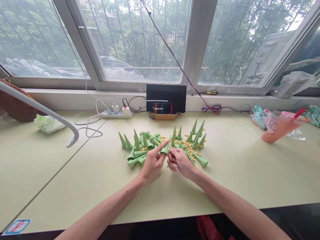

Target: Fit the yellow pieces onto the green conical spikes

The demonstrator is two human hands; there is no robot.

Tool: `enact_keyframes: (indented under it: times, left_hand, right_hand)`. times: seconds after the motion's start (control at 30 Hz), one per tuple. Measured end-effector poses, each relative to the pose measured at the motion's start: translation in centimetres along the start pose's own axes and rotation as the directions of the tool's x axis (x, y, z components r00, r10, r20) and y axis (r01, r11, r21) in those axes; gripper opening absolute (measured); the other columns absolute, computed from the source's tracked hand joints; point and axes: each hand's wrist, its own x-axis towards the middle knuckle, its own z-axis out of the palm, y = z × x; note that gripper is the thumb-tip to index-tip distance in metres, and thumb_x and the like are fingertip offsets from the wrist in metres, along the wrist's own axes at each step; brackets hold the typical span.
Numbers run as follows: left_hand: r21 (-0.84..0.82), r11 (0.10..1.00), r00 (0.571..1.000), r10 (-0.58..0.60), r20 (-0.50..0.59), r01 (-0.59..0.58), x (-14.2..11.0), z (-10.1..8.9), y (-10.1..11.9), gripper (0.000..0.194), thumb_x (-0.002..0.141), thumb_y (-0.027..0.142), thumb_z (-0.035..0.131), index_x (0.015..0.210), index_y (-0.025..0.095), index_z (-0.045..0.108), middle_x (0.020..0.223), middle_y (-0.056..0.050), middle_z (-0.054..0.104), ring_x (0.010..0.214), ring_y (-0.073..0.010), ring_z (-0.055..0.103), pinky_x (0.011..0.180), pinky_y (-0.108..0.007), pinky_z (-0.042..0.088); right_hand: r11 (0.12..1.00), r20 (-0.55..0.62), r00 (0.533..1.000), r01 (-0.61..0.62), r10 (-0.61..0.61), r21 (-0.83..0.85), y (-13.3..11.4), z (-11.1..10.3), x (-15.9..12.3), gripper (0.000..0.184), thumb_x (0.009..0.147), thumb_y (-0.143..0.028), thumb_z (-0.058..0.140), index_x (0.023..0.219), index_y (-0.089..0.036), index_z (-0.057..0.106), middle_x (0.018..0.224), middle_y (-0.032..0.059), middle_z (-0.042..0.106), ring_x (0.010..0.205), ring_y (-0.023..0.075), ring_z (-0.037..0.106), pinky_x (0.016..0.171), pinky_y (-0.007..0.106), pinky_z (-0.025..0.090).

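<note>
A heap of green plastic cone spikes (140,146) lies on the pale green table (75,180), mixed with small yellow parts (191,154); some cones stand upright, others lie on their sides. My left hand (153,162) pinches one green cone (165,148) at the near edge of the heap, index finger stretched along it. My right hand (178,161) is closed beside it, fingertips pinched at the same cone's base, perhaps on a small yellow part I cannot make out clearly.
A phone on a stand (165,108) faces me at the window sill, beside a power strip (117,114) with white cables. A white lamp arm (45,113) crosses the left. A pink drink cup (280,128) and plastic clips (260,116) sit right.
</note>
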Motion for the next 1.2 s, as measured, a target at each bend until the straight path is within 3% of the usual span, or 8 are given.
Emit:
enact_keyframes:
  times: [0.2, 0.33, 0.47, 0.57, 0.67, 0.83, 0.97, 1.2]
  left_hand:
    - [0.025, 0.999, 0.997, -0.025, -0.076, 0.027, -0.22, 0.1, -0.06, 0.053, 0.083, 0.019, 0.049, 0.134, 0.014, 0.061, 0.047, 0.01, 0.033, 0.042, -0.0073, 0.029, 0.046, -0.02, 0.028]
    - [0.038, 0.999, 0.994, -0.034, -0.103, 0.038, -0.18, 0.07, 0.05, 0.044, 0.081, 0.022, 0.05, 0.121, 0.013, 0.067, 0.047, 0.009, 0.039, 0.043, -0.009, 0.036, 0.048, -0.022, 0.029]
    - [0.053, 0.997, 0.993, -0.047, -0.11, 0.053, -0.16, 0.05, 0.18, 0.033, 0.081, 0.022, 0.049, 0.108, 0.014, 0.067, 0.045, 0.009, 0.039, 0.041, -0.0104, 0.04, 0.048, -0.023, 0.03]
    - [0.063, 0.996, 0.993, -0.05, -0.104, 0.056, -0.18, 0.06, 0.11, 0.028, 0.081, 0.022, 0.048, 0.102, 0.016, 0.065, 0.044, 0.009, 0.039, 0.04, -0.0107, 0.041, 0.048, -0.023, 0.029]
    - [0.052, 0.997, 0.995, -0.05, -0.09, 0.055, -0.15, 0.07, -0.03, 0.028, 0.082, 0.022, 0.047, 0.104, 0.016, 0.065, 0.045, 0.009, 0.04, 0.04, -0.0102, 0.04, 0.047, -0.022, 0.03]
    - [-0.044, 0.999, 1.0, -0.023, -0.015, 0.023, 0.02, -0.05, 0.15, 0.041, 0.086, 0.022, 0.043, 0.121, 0.014, 0.063, 0.053, 0.006, 0.05, 0.044, -0.0093, 0.042, 0.048, -0.022, 0.036]
    - [-0.124, 0.992, 0.998, 0.018, 0.054, -0.012, 0.08, -0.27, 0.52, 0.052, 0.092, 0.038, 0.047, 0.136, 0.011, 0.056, 0.06, 0.003, 0.056, 0.048, -0.0098, 0.047, 0.049, -0.022, 0.042]
    - [-0.265, 0.962, 0.997, -0.065, 0.028, 0.07, 0.26, -0.27, 0.24, 0.063, 0.093, 0.057, 0.048, 0.141, 0.016, 0.051, 0.081, -0.002, 0.06, 0.05, -0.0095, 0.055, 0.043, -0.022, 0.044]
  right_hand:
    - [0.886, -0.024, 0.952, 0.274, -0.305, -0.375, 0.58, 0.3, -0.32, 0.05, 0.098, -0.056, 0.046, 0.062, -0.022, 0.041, 0.043, -0.0074, 0.038, 0.035, 0.0081, 0.034, 0.037, 0.023, 0.033]
    - [0.729, -0.014, 0.908, 0.327, -0.419, -0.601, 0.64, 0.16, -0.39, 0.048, 0.102, -0.051, 0.039, 0.064, -0.021, 0.043, 0.049, -0.005, 0.042, 0.041, 0.0097, 0.037, 0.044, 0.024, 0.034]
    - [0.544, 0.075, 0.855, 0.392, -0.513, -0.742, 0.7, -0.13, -0.19, 0.044, 0.103, -0.045, 0.036, 0.067, -0.022, 0.042, 0.058, -0.0024, 0.045, 0.05, 0.0118, 0.04, 0.051, 0.026, 0.034]
    - [0.479, 0.115, 0.84, 0.408, -0.53, -0.777, 0.82, -0.36, 0.0, 0.041, 0.103, -0.041, 0.035, 0.068, -0.022, 0.041, 0.059, -0.0028, 0.043, 0.051, 0.012, 0.039, 0.052, 0.026, 0.033]
    - [0.478, 0.114, 0.841, 0.407, -0.53, -0.778, 0.95, -0.47, 0.1, 0.039, 0.103, -0.039, 0.035, 0.069, -0.022, 0.041, 0.059, -0.0031, 0.043, 0.052, 0.012, 0.038, 0.053, 0.026, 0.033]
    - [0.514, 0.072, 0.834, 0.403, -0.548, -0.757, 0.94, -0.49, 0.17, 0.037, 0.104, -0.037, 0.035, 0.071, -0.022, 0.042, 0.059, -0.0034, 0.044, 0.052, 0.0124, 0.039, 0.054, 0.026, 0.034]
    - [0.509, 0.045, 0.814, 0.404, -0.579, -0.761, 0.63, -0.52, 0.2, 0.038, 0.103, -0.037, 0.035, 0.069, -0.022, 0.037, 0.057, -0.0036, 0.043, 0.052, 0.0129, 0.039, 0.054, 0.026, 0.033]
    - [0.329, 0.167, 0.746, 0.468, -0.645, -0.82, 0.45, -0.68, 0.38, 0.033, 0.102, -0.029, 0.035, 0.07, -0.023, 0.033, 0.062, -0.0032, 0.041, 0.055, 0.0128, 0.037, 0.056, 0.026, 0.032]
